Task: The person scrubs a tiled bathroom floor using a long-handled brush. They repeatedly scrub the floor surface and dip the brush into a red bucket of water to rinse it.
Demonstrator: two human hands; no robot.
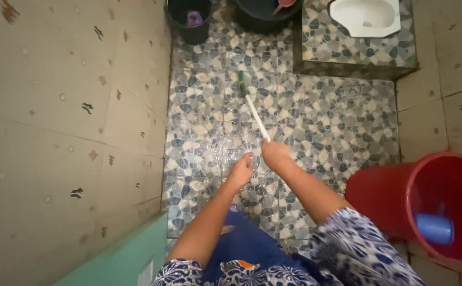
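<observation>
My right hand [276, 153] grips the near end of a long white handle [256, 116] that runs away from me to a dark green brush head [242, 83] resting on the wet pebble-patterned floor [326, 122]. My left hand [241, 168] hangs just left of and below the right hand, fingers loosely curled, and I cannot tell whether it touches the handle. Both forearms reach out from blue and white patterned sleeves.
A red bucket [384, 196] with a blue scoop [434, 228] inside stands at the right. A white squat toilet [366, 17] sits on a raised tiled step at the top right. Two dark buckets [189, 18] stand at the far wall. Beige tiled walls close in on both sides.
</observation>
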